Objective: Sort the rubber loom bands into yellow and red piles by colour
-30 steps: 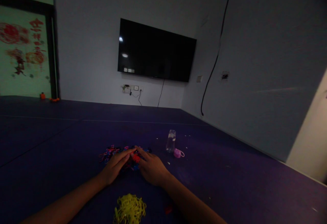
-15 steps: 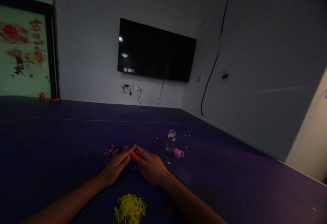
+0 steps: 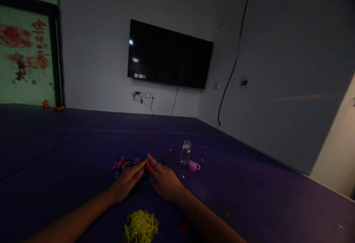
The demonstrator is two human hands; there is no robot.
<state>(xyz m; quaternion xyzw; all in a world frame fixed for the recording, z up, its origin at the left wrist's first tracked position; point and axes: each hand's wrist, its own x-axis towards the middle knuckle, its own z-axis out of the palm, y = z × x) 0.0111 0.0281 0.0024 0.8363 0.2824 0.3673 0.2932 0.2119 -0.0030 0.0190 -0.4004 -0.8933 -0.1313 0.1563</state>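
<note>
A pile of small rubber bands (image 3: 121, 165), pink, blue and dark, lies on the purple floor under and beyond my hands. My left hand (image 3: 128, 181) reaches over the pile's near side, fingers stretched forward, with nothing visible in its grasp. My right hand (image 3: 165, 181) leans in from the other side, its fingertips meeting the left ones. A small bunch of red rubber bands (image 3: 150, 166) sits against the right fingers, between them and the thumb. Closer to me is a heap of yellow rubber bands (image 3: 141, 226), touched by neither hand.
A clear bottle (image 3: 185, 154) stands right of the hands, with its pink cap (image 3: 193, 166) beside it. A red piece (image 3: 183, 227) lies near my right forearm. White scraps dot the floor. A television (image 3: 169, 56) hangs on the far wall.
The red bands have shifted slightly up and right, closer into the right hand's fingers. My fingertips have moved a little; the yellow heap and bottle stay put.
</note>
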